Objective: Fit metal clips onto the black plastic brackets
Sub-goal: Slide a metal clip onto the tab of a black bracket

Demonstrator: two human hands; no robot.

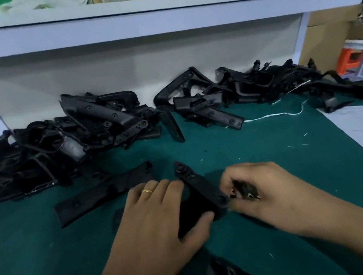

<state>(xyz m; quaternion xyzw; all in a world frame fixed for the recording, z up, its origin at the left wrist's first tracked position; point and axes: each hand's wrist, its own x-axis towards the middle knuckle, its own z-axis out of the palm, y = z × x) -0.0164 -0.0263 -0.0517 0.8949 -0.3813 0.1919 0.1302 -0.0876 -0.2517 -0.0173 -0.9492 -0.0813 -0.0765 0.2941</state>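
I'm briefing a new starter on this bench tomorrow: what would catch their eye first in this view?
First, the two hands at the centre front: the left hand grips a black bracket over the green mat, while the right hand pinches small metal clips at the bracket's near end. Next, the heaps of black plastic parts along the back wall, a left pile and a right pile, under a white shelf.
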